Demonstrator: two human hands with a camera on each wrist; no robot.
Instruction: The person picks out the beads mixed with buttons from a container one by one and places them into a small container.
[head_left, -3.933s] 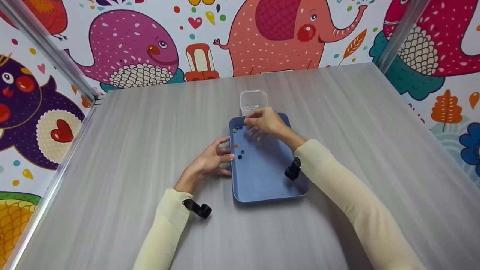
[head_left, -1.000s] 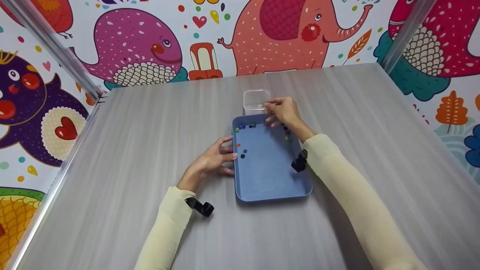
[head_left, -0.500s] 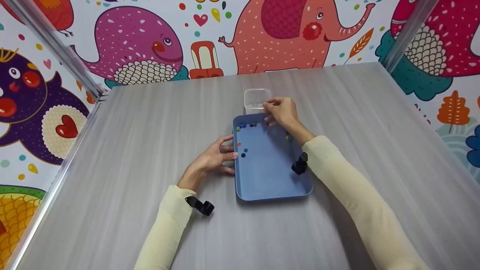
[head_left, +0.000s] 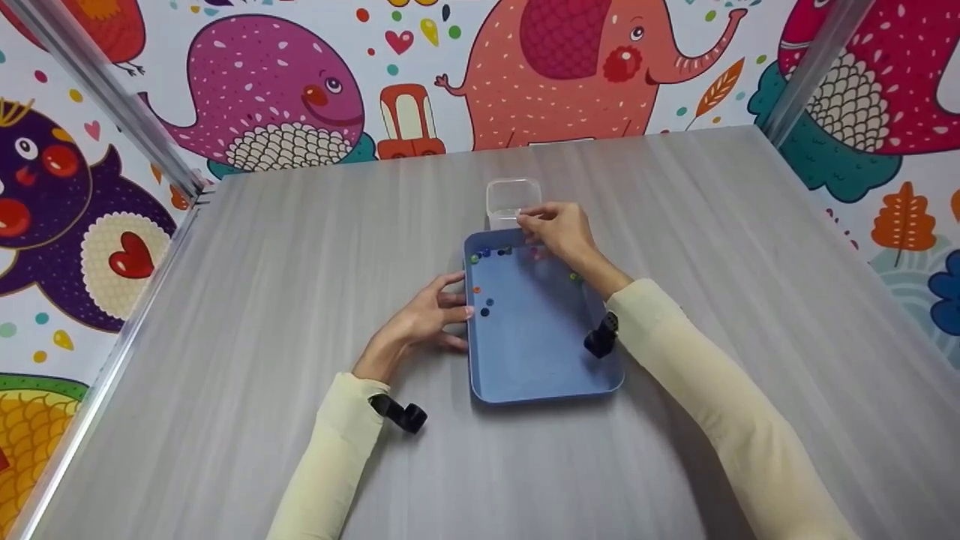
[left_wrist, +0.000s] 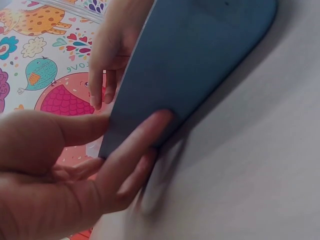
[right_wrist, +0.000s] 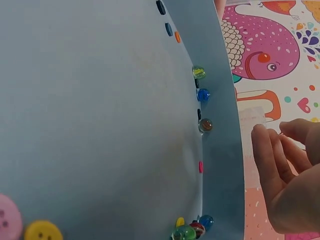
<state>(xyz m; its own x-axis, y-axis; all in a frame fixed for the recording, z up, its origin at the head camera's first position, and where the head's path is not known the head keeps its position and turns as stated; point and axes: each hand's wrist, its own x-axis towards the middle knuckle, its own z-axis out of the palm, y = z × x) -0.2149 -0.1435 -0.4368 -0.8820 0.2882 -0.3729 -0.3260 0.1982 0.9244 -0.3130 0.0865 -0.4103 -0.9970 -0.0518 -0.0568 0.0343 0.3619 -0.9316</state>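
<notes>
My left hand [head_left: 420, 315] lies along the left side of a blue tray [head_left: 540, 360]. In the left wrist view its thumb is at the rim and its fingers [left_wrist: 135, 145] touch the outer wall. My right hand [head_left: 562, 229] is over the tray's far end, its thumb and fingertips close together near the front of a clear plastic box [head_left: 510, 193]. In the right wrist view the fingertips [right_wrist: 260, 132] overlap this box; I cannot tell whether they hold anything. Glass marbles [right_wrist: 205, 125] and small buttons [right_wrist: 201, 167] lie inside the tray, mostly along its walls.
A pink button [right_wrist: 7, 217] and a yellow button [right_wrist: 44, 232] lie near the tray's other side. Wood-grain tabletop [head_left: 300, 262] surrounds the tray. Behind it stands a wall with cartoon animals [head_left: 570, 75], with metal posts [head_left: 127, 97] at the corners.
My right hand moves from over the tray to the clear box, then slightly back toward the tray and left. A pinkish-red piece now shows below it. My left hand stays at the tray.
</notes>
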